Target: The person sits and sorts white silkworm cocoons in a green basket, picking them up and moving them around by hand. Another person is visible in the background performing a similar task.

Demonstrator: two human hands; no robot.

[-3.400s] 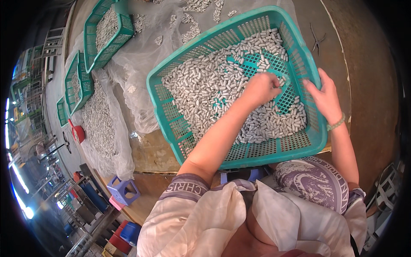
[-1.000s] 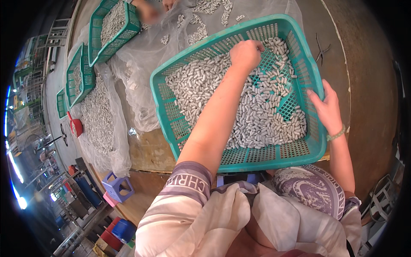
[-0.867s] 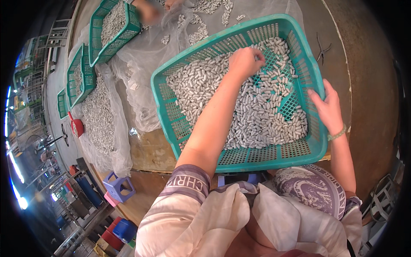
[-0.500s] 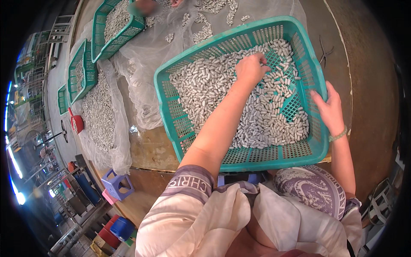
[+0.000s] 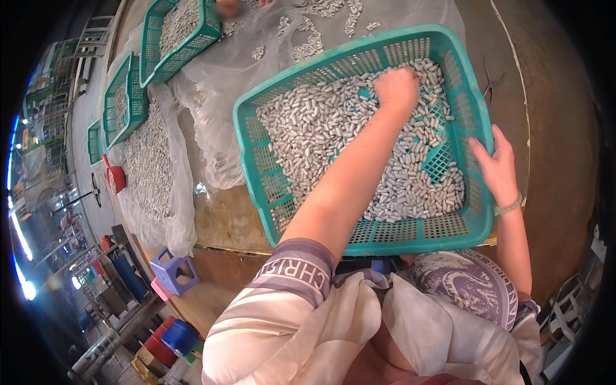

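The teal basket [image 5: 269, 186] sits on the table [image 5: 552, 147], holding a layer of small grey-white capsules [image 5: 321, 122]. The left hand [image 5: 398, 88] rests fisted in the capsules near the basket's far wall. The right hand [image 5: 497, 168] grips the basket's right rim, fingers curled over it.

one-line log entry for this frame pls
left hand: closed, down in the grey pellets at far side | right hand: gripping right rim of the teal basket | basket: on table, pellets cover most of floor
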